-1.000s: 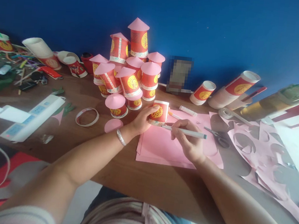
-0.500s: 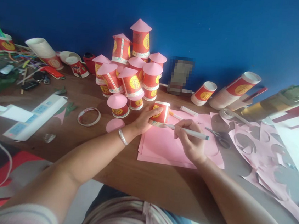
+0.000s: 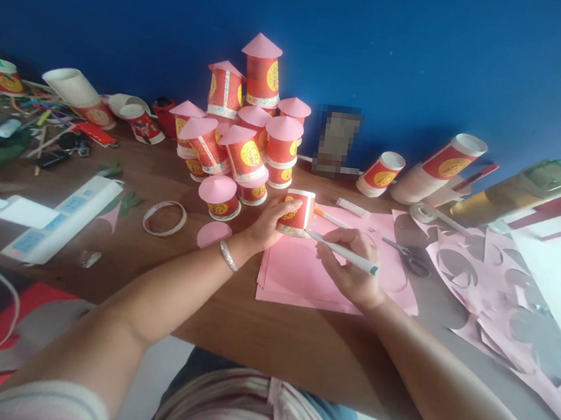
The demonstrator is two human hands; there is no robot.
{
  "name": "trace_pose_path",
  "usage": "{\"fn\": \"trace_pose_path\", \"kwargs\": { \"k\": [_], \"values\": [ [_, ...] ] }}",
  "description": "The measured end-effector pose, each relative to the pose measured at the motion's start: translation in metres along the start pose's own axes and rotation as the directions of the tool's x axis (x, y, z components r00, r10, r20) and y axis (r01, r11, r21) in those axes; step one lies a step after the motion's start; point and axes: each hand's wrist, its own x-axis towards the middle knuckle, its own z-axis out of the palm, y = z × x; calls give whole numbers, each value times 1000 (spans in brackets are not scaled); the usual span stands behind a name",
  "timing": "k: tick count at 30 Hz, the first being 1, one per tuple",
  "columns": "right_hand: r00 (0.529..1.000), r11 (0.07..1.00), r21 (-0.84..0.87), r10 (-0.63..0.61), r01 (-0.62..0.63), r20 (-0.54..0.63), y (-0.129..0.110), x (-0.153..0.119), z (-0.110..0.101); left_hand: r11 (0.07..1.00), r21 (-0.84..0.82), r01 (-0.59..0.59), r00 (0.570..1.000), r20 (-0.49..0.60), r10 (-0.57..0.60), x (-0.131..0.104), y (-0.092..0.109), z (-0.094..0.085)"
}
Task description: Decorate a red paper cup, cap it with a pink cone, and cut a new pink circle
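My left hand [image 3: 269, 224] is closed around a red paper cup [image 3: 293, 219] with a yellow emblem, a white strip down its side and a white band of coloured marks along its lower edge. In my right hand [image 3: 352, 269] is a white marker pen [image 3: 349, 253], its tip at the cup's lower edge near the strip. Both hands are over a stack of pink paper [image 3: 292, 285]. Left of the cup stand several red cups topped with pink paper cones [image 3: 243, 156]. A pink paper disc [image 3: 213, 235] lies by my left wrist.
A paper ring [image 3: 164, 218] and a power strip [image 3: 62, 219] lie on the left. To the right are scissors [image 3: 411, 260], a tape roll [image 3: 423, 213], pink paper scraps [image 3: 490, 292], a single cup [image 3: 381, 174], a cup stack [image 3: 440, 168] and a bottle [image 3: 523, 192].
The marker's rear end has swung left and down, and my right hand has shifted slightly left. My left hand keeps its hold on the cup. The whole view has drifted a little left.
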Motion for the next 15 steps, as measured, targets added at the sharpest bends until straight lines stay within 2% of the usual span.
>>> {"fn": "trace_pose_path", "kwargs": {
  "k": [5,7,10,15],
  "values": [
    [999,998,62,15,-17,29,-1,2,-3,1000,9,3,999,-36,-2,0,4,4],
    [994,984,144,99,-104,42,-2,3,-3,1000,17,0,999,-47,1,0,5,5],
    [965,913,312,254,-263,69,-3,6,-3,999,30,15,999,-47,-13,0,5,5],
    [929,808,466,356,-360,101,-5,13,-1,998,27,53,997,-51,-52,-1,6,3]
  ]
}}
